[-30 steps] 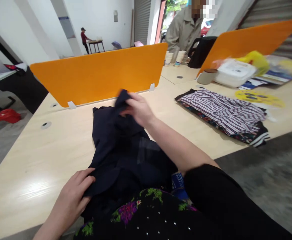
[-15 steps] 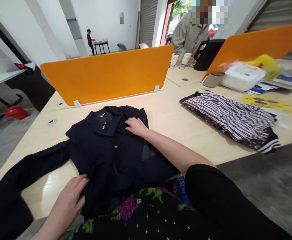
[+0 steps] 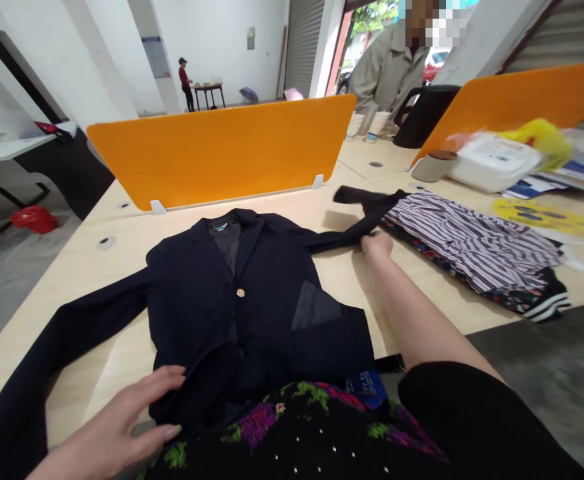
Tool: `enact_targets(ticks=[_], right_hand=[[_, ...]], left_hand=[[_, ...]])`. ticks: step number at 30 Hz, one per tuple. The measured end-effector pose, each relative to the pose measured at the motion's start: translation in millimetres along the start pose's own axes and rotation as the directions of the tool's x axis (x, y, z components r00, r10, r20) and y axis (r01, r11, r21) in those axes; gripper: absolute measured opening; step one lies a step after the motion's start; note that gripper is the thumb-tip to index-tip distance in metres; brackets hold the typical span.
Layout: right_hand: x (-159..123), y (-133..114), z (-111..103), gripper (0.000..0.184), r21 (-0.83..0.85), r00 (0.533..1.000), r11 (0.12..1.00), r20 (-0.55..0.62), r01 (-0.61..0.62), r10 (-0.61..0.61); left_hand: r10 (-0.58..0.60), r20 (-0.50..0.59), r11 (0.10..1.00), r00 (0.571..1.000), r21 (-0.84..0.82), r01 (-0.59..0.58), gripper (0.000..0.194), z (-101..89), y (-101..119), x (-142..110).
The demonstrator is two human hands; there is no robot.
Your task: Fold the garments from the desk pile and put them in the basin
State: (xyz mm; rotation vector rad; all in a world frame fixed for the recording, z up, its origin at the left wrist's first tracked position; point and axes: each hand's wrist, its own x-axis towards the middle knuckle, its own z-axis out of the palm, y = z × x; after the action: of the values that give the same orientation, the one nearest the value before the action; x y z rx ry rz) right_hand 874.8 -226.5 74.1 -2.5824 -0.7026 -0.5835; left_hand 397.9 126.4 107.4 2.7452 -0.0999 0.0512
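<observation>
At lower left, the left hand (image 3: 122,417) is loosely open, fingertips by the hem of a dark navy cloth blazer (image 3: 275,317) spread mid-frame on the pale wooden table (image 3: 89,290). Right of centre, the right hand (image 3: 378,247) is curled closed on its slim sleeve (image 3: 335,241). The fabric looks soft, limp and light, likely best held by the shoulders (image 3: 289,230).

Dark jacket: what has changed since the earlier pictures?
The jacket, bunched up at first, now lies spread with both sleeves out. The right hand has left its chest and moved right, to the right sleeve, which now reaches toward the striped cloth; its grip is unclear. The left hand has opened wider by the hem. Striped cloth and orange screen stayed put.
</observation>
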Motion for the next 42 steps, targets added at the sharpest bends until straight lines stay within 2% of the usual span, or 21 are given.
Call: enact_targets(ticks=[2,3,5,6,7,8,10,11,13,17,23,27,29,30,31,32,33,34,37,40,42], right_hand=[[-23.8,9.7,1.9,0.043,-0.005,0.968,0.973,-0.102,-0.23,0.228],[-32.8,5.8,3.9,0.043,0.01,0.942,0.952,-0.145,-0.304,0.303],[-45.0,-17.4,10.1,0.039,0.059,0.927,0.944,-0.179,-0.325,0.331],[-48.8,-34.6,14.4,0.036,0.077,0.951,0.963,-0.153,-0.258,0.268],[-51.4,-53.5,19.6,0.033,0.089,0.982,0.984,-0.097,-0.155,0.163],[-53.0,-72.4,25.8,0.038,0.099,1.0,0.995,0.013,0.01,-0.011],[-52.4,-104.2,40.5,0.058,0.094,0.942,0.972,0.243,0.214,-0.231],[-49.7,-115.1,48.5,0.063,0.089,0.9,0.962,0.34,0.259,-0.274],[-39.2,-125.3,63.6,0.067,0.059,0.856,0.965,0.45,0.256,-0.254],[-10.4,-119.3,83.0,0.068,0.006,0.857,0.977,0.478,0.215,-0.192],[2.7,-116.1,86.8,0.067,0.008,0.861,0.976,0.47,0.217,-0.195],[-1.2,-124.5,67.4,0.061,0.014,0.848,0.981,0.501,0.194,-0.175],[-15.5,-127.4,45.0,0.052,0.081,0.847,0.976,0.486,0.202,-0.216],[-27.4,-127.6,31.2,0.048,0.153,0.849,0.966,0.461,0.21,-0.258],[-42.3,-126.9,16.6,0.045,0.242,0.851,0.946,0.427,0.218,-0.305],[-59.3,-125.2,2.2,0.044,0.342,0.849,0.913,0.394,0.22,-0.352],[-77.4,-122.7,-11.3,0.045,0.421,0.847,0.882,0.371,0.212,-0.381],[-95.5,-119.8,-23.0,0.046,0.465,0.838,0.859,0.364,0.214,-0.406],[-140.0,-111.5,-43.2,0.054,0.408,0.823,0.871,0.369,0.274,-0.432],[-162.5,-111.5,-43.5,0.06,0.267,0.833,0.902,0.36,0.34,-0.421],[-167.6,-118.4,-40.2,0.063,0.251,0.823,0.894,0.357,0.371,-0.442]], left_hand=[[-0.131,-0.124,0.991,0.984,-0.043,0.127,0.032,-11.4,-17.0,6.2],[-0.216,-0.241,0.976,0.946,-0.042,0.212,0.03,-15.6,-24.7,13.8],[-0.285,-0.48,0.943,0.829,0.015,0.333,0.036,-16.6,-37.3,37.3],[-0.257,-0.54,0.933,0.801,0.078,0.352,0.042,-12.5,-42.7,52.1],[-0.21,-0.536,0.926,0.818,0.16,0.343,0.049,-5.5,-47.8,67.8],[-0.168,-0.47,0.917,0.866,0.247,0.312,0.055,3.4,-53.0,84.0],[-0.192,-0.284,0.87,0.939,0.394,0.297,0.062,22.6,-64.7,115.2],[-0.238,-0.213,0.84,0.948,0.444,0.311,0.062,30.4,-71.5,129.7],[-0.323,-0.139,0.794,0.936,0.498,0.348,0.061,38.6,-86.3,155.6],[-0.353,-0.099,0.779,0.93,0.52,0.351,0.061,32.4,-112.3,190.5],[-0.298,-0.143,0.811,0.944,0.483,0.329,0.063,31.5,-121.6,203.8],[-0.286,-0.247,0.844,0.926,0.392,0.365,0.063,21.9,-103.1,193.9],[-0.33,-0.352,0.865,0.876,0.258,0.43,0.058,11.8,-87.0,172.1],[-0.39,-0.407,0.862,0.826,0.155,0.483,0.054,7.7,-77.5,155.7],[-0.477,-0.454,0.836,0.752,0.027,0.548,0.05,5.3,-67.3,136.3],[-0.581,-0.463,0.783,0.669,-0.094,0.614,0.048,5.2,-56.2,115.0],[-0.648,-0.455,0.739,0.61,-0.185,0.648,0.047,7.6,-44.5,93.1],[-0.671,-0.431,0.728,0.603,-0.229,0.646,0.045,12.4,-32.1,72.0],[-0.66,-0.333,0.747,0.674,-0.19,0.637,0.052,36.3,6.1,26.2],[-0.556,-0.366,0.818,0.747,-0.08,0.57,0.079,61.5,34.2,14.8],[-0.49,-0.41,0.856,0.769,-0.056,0.515,0.074,72.8,40.0,20.1]])
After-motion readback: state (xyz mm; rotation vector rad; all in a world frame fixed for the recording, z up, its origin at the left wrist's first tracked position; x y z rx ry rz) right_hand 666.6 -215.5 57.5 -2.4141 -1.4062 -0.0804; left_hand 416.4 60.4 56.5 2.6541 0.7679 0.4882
